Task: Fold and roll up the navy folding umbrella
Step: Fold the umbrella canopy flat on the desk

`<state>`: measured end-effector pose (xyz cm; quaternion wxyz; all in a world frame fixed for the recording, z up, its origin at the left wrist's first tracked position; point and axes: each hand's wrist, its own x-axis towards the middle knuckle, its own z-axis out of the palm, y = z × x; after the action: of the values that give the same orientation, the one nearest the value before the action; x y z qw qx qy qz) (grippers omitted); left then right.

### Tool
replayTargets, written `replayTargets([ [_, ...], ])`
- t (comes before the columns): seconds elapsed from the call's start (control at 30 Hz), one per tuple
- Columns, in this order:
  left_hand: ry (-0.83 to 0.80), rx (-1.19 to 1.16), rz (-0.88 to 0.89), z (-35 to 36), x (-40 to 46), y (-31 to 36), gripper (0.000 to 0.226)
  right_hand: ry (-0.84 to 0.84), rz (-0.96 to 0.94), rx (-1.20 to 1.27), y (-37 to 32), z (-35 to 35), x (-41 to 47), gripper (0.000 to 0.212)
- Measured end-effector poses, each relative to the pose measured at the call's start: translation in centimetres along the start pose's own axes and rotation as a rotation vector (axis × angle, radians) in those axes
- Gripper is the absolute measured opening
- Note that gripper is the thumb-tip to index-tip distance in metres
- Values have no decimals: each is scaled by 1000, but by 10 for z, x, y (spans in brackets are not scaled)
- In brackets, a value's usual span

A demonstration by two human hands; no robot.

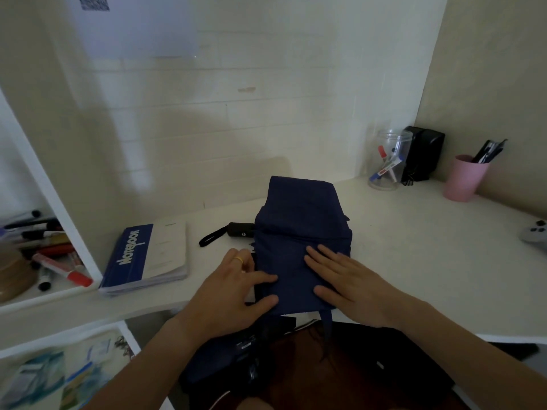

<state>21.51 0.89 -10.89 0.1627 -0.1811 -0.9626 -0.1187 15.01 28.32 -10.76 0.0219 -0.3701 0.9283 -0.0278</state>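
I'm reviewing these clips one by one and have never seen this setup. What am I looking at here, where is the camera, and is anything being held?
There is no machine: a person wears one camera on the head, looking down at their own hands. Both the left hand and the right hand lie flat with straight fingers on the navy umbrella, pressing its folded fabric onto the white desk. Nothing is gripped. The umbrella's black handle points left. Nearby lie a notebook, a clear jar of markers and a pink cup of pens.
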Motion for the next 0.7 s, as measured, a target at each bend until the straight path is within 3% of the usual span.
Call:
replayTargets([
  [0.07,89,31,-9,-9,8,3,51,-15,-15,10,0,5,1,76],
  [0.17,194,63,114,-11,34,22,44,-26,-19,-8,3,7,4,74],
  [0.23,60,146,244,4,43,31,49,-23,-25,13,4,6,5,76],
  [0.33,-188,155,154,29,36,19,61,-17,-18,53,6,6,2,76],
  [0.7,-236,189,38,29,23,-7,62,-71,115,85,19,-12,-5,95],
])
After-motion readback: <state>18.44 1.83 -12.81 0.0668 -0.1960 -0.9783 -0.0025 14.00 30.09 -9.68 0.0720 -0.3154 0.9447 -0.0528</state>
